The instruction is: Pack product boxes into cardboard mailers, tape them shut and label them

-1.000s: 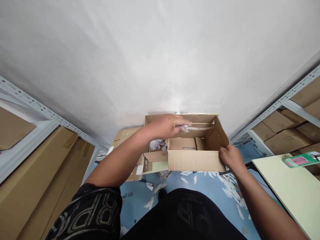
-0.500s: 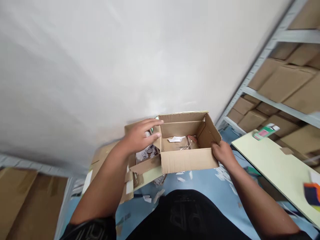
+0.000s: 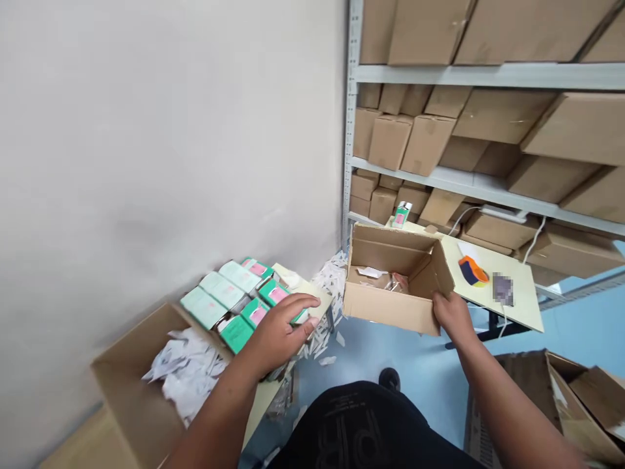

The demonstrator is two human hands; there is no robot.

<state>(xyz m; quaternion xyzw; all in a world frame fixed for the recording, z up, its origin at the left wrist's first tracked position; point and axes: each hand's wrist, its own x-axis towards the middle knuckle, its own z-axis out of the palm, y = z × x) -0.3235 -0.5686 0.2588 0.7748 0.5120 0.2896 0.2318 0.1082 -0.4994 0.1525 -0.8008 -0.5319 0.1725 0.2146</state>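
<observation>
My right hand (image 3: 453,314) grips the right end of an open cardboard box (image 3: 390,311), holding it up with its inside facing me. Inside lie a folded white paper (image 3: 372,272) and a small clear packet with something reddish (image 3: 398,283). My left hand (image 3: 286,331) is empty, thumb and fingers apart, just above or beside several green and white small boxes with pink labels (image 3: 254,312). Whether it touches them I cannot tell. These small boxes stand in rows, and the hand hides part of the nearest ones.
A carton (image 3: 134,384) with crumpled white paper (image 3: 188,371) stands at left. A pale table (image 3: 525,306) at right bears an orange and navy tape roll (image 3: 473,271) and a green box (image 3: 401,213). Shelves (image 3: 483,73) hold cartons. Paper scraps (image 3: 328,360) litter the blue floor; an open carton (image 3: 581,397) sits lower right.
My view has turned right. The cardboard box has moved away from the left table, carried by my right hand. My left hand has come away from the box's left side.
</observation>
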